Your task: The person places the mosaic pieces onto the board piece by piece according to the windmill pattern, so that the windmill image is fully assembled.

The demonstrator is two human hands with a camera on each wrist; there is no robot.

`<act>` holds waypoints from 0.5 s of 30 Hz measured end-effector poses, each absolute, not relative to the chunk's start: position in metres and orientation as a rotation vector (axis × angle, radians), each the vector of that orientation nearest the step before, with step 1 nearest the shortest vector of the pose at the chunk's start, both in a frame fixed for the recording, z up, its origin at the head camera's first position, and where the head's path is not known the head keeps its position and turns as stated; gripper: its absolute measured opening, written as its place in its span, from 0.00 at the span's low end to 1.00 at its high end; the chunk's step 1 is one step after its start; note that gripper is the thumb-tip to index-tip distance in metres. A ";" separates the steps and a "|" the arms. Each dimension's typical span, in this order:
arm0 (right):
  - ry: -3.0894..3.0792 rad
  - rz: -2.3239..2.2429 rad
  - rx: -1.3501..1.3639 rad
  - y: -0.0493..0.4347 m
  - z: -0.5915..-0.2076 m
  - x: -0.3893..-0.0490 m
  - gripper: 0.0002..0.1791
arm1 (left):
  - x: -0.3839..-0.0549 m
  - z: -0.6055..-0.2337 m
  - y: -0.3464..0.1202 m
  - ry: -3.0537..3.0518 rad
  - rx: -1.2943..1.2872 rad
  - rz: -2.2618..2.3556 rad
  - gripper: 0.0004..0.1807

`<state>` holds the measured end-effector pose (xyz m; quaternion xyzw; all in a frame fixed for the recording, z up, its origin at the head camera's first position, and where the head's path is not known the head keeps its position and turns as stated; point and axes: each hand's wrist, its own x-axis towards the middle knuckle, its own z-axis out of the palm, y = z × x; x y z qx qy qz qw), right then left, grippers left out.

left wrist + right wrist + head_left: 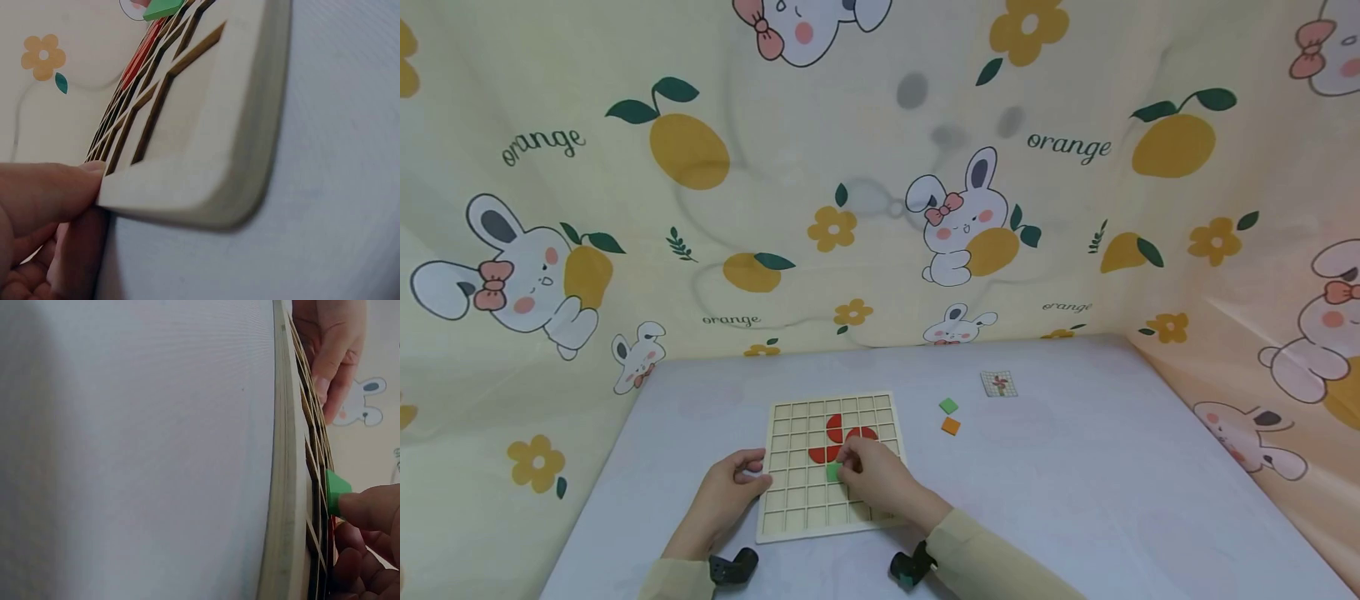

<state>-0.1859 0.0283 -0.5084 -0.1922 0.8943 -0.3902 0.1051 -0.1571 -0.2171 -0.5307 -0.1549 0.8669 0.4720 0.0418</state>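
Observation:
A cream wooden grid board (786, 500) lies on the table with several red quarter-round pieces (834, 428) in its cells. My left hand (727, 490) holds the board's left edge, the thumb on the rim in the left wrist view. Over the middle of the board, my right hand (880, 479) pinches a green square tile (833, 472) between thumb and finger. In the right wrist view the green tile (337, 490) stands tilted up from the grid. Part of the red pieces is hidden behind the right hand.
Right of the board lie another green tile (948, 406) and an orange tile (951, 426). Farther back is a small pattern card (999, 383) with a red figure on a grid. A printed cloth (865, 167) hangs behind the white table (1075, 483).

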 end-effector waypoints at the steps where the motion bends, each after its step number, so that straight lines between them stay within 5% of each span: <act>1: 2.634 -1.148 -0.565 0.028 -0.508 -0.186 0.04 | -0.157 -0.530 -0.217 2.652 -0.474 1.445 0.27; 15: 2.674 -1.113 -0.570 0.025 -0.510 -0.184 0.04 | -0.156 -0.528 -0.216 2.669 -0.462 1.426 0.26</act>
